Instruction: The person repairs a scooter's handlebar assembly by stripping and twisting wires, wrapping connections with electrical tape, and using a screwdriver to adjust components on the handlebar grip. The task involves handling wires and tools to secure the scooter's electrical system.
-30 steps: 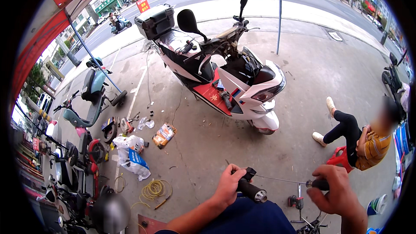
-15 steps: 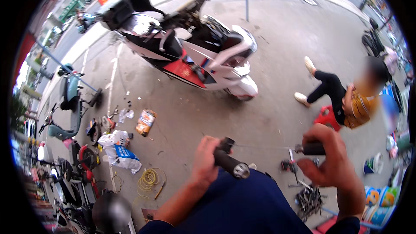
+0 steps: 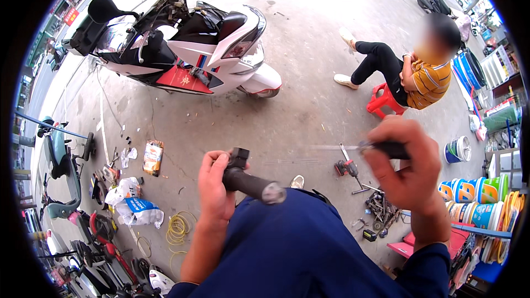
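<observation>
My left hand (image 3: 211,193) is closed around a black handlebar grip (image 3: 249,183) with a block-like clamp at its upper end. The grip's round end points to the lower right, over my dark blue clothing. My right hand (image 3: 406,157) pinches a screwdriver (image 3: 389,148) by its dark handle. Its thin shaft, smeared by motion, points left toward the grip, and a gap lies between its tip and the grip. Ahead stands a white, red and black scooter (image 3: 185,60) with its handlebar area stripped of covers.
A person (image 3: 433,74) sits on a red stool (image 3: 383,101) at the right. On the ground lie a power drill (image 3: 346,168), a pile of tools (image 3: 382,209), a plastic bag (image 3: 132,201) and a coiled yellow hose (image 3: 178,229). Paint buckets (image 3: 475,187) stand at the right.
The view has swung right, so the scooter and the seated person sit farther left. The screwdriver's tip has drawn away from the grip. Both hands still hold the same things.
</observation>
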A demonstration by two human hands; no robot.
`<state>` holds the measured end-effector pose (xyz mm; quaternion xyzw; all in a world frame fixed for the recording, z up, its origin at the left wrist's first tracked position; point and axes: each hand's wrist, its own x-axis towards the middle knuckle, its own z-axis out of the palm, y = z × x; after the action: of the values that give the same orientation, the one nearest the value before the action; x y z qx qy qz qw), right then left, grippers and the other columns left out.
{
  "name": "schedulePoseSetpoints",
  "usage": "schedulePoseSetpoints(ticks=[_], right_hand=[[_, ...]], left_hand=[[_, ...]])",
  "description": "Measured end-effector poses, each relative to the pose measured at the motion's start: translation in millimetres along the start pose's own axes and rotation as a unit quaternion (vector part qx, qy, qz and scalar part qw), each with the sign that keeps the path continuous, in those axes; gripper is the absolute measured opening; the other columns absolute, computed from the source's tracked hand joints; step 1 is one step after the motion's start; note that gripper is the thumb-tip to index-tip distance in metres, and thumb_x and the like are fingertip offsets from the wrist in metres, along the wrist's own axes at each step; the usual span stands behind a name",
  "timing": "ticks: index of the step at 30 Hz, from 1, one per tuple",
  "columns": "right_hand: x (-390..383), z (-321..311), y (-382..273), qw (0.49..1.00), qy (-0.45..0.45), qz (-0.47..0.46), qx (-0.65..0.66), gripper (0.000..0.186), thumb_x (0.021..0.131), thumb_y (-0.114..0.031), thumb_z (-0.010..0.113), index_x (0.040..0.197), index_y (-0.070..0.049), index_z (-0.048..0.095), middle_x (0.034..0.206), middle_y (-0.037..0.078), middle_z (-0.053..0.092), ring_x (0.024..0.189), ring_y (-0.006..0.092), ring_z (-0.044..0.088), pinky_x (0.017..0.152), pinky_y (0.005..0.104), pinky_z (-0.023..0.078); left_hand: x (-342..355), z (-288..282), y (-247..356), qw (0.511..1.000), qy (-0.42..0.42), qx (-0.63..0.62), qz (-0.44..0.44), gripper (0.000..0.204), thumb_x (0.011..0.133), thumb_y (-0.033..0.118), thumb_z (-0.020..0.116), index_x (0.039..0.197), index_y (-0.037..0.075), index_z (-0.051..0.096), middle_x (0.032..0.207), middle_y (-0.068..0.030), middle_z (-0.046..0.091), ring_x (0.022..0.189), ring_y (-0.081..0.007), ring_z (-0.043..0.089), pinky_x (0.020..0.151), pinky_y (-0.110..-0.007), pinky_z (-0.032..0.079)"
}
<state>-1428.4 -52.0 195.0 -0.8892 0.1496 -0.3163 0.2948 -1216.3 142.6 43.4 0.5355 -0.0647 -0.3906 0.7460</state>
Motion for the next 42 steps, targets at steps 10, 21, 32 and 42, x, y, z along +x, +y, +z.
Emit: schedulePoseSetpoints(ticks=[10,21,32,42], right_hand=[[-88,95,37,0.923,0.064,0.334,0.178,0.016,0.095,-0.011,0.054,0.105,-0.001,0.063,0.071,0.002,0.056,0.06,0.0082,0.048,0.054,0.0246,0.039],[-91,101,31,0.946,-0.035,0.275,0.168,0.017,0.097,-0.01,0.053,0.108,0.0,0.062,0.069,-0.004,0.051,0.06,0.0044,0.042,0.054,0.0219,0.036],[-60,76,36,0.875,0.023,0.366,0.316,0.014,0.09,-0.005,0.056,0.097,0.003,0.066,0.069,-0.003,0.056,0.057,0.0002,0.04,0.05,0.0179,0.03],[18,124,-22,0.937,-0.225,0.233,0.13,0.012,0.085,-0.001,0.06,0.094,0.001,0.068,0.06,0.0,0.057,0.053,0.0021,0.045,0.048,0.0197,0.034]], left_hand=[[-4,7,8,0.8,0.001,0.502,0.33,0.046,0.078,0.002,0.072,0.117,0.006,0.046,0.124,-0.0154,0.047,0.101,-0.0251,0.052,0.087,-0.034,0.045],[8,-1,0,0.862,-0.064,0.412,0.288,0.056,0.075,0.001,0.076,0.123,0.005,0.046,0.124,-0.0133,0.046,0.103,-0.0231,0.052,0.088,-0.035,0.046],[20,-56,7,0.983,-0.05,-0.174,-0.031,0.038,0.092,0.021,0.057,0.125,0.004,0.047,0.102,-0.0161,0.058,0.09,-0.0262,0.061,0.077,-0.037,0.052],[10,-131,32,0.938,0.038,-0.345,0.002,0.025,0.094,0.02,0.053,0.112,0.003,0.051,0.099,-0.0166,0.06,0.081,-0.0282,0.062,0.067,-0.038,0.052]])
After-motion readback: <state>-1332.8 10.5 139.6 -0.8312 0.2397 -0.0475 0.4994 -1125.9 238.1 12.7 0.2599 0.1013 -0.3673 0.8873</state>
